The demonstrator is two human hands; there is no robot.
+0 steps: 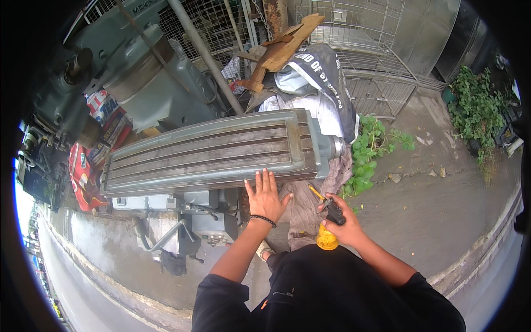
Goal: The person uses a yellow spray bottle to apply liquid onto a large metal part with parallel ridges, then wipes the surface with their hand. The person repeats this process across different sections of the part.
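Observation:
My left hand (266, 198) rests with spread fingers on the near edge of a long grey machine table (204, 149), which has dark slots running along its worn top. A dark beaded bracelet circles that wrist. To the right, in front of my body, my right hand (345, 221) is wrapped round the black trigger head of a pump oil can (327, 238). Its body is yellow, and a thin yellow spout points toward the table's right end. The oil can is held apart from the table. A brownish cloth (303, 207) hangs below the table's right end, between my hands.
A large grey-green machine column (155, 83) rises behind the table. Beyond its right end are a dark printed sack (326, 72), broken wood (282, 52) and a wire cage (376, 83). Leafy plants (368, 149) grow beside it. A grey control box (215, 228) sits below the table.

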